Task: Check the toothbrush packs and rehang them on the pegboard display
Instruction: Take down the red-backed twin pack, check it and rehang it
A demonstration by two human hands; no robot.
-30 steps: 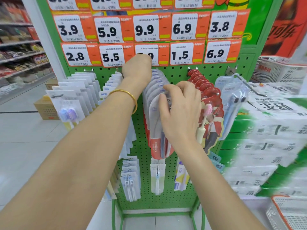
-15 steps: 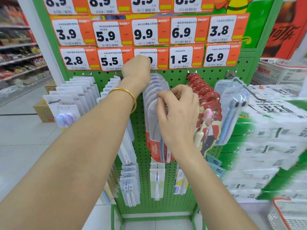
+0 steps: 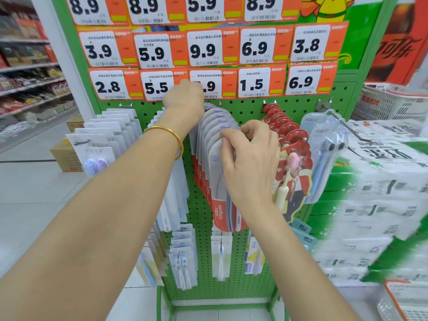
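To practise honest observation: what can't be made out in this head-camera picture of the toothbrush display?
All in the head view:
- The left hand hides its own fingers, so its grip is unclear; it also covers one price tag's first digit.
- The right hand covers much of the front pack.
- The top tags are cut by the upper edge.
- The stacked goods at right are blurred.
- The tags' small print is unreadably small.

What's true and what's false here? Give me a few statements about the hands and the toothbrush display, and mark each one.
1. The right hand grips the tops of the Colgate packs. True.
2. The left hand hangs idle at the person's side. False: it is raised at the back of that row, covering part of a price tag.
3. A gold bangle circles the left wrist. True.
4. The red packs hang left of the Colgate packs. False: they hang to the right.
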